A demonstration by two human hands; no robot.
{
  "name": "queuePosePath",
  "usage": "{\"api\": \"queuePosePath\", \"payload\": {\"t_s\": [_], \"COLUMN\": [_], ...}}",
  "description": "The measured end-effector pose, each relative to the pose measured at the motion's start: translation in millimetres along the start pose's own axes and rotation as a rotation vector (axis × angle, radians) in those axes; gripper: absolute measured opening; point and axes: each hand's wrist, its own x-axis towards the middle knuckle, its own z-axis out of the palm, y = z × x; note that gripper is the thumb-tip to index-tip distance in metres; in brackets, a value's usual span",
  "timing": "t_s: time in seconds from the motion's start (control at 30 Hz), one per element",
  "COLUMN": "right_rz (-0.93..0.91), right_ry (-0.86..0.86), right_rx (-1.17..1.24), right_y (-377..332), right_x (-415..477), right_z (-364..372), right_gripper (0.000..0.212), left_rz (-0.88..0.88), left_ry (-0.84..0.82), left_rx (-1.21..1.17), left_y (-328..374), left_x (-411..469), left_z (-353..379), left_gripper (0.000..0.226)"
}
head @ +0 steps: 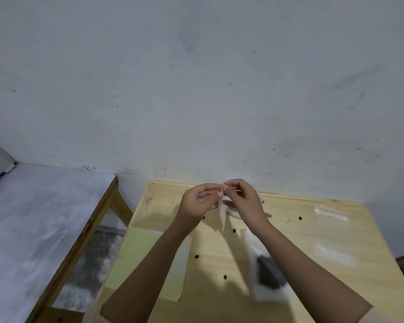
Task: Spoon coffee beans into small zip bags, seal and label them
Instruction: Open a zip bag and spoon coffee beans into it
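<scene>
Plain home room: scuffed white wall (196, 89), bare wooden table (301, 229), second marble-topped table (33, 217) beside.

Both your bare arms reach forward and come close together at the hands. Your left hand (197, 200) and your right hand (241, 199) are raised with fingers curled, fingertips nearly touching, both pinching the top of a small bag (222, 214).

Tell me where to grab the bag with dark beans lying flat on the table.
Probably pinch the bag's clear far end, coming from above. It lies flat on the table with the beans bunched nearer you, so that end is empty film. Which end opens is too blurred to tell.
</scene>
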Motion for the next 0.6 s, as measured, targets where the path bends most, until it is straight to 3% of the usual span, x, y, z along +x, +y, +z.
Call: {"api": "queuePosePath", "payload": {"t_s": [0.27,0.43,0.6], "right_rz": [0.092,0.088,0.102], "right_ry": [-0.013,-0.009,0.001], "right_rx": [0.167,0.172,0.196], "right_y": [-15,-16,-17], "right_x": [-4,-8,-12], "right_z": [9,5,0], "right_gripper": [0.006,0.017,0.013], "left_rz": [0.002,-0.009,-0.023], "left_ry": [-0.014,-0.047,-0.068], "left_rx": [-0.022,-0.055,-0.092], "left_y": [3,0,-4], "left_x": [1,1,0], "left_z": [-10,-9,-4], "left_gripper": [0.019,0.019,0.018]}}
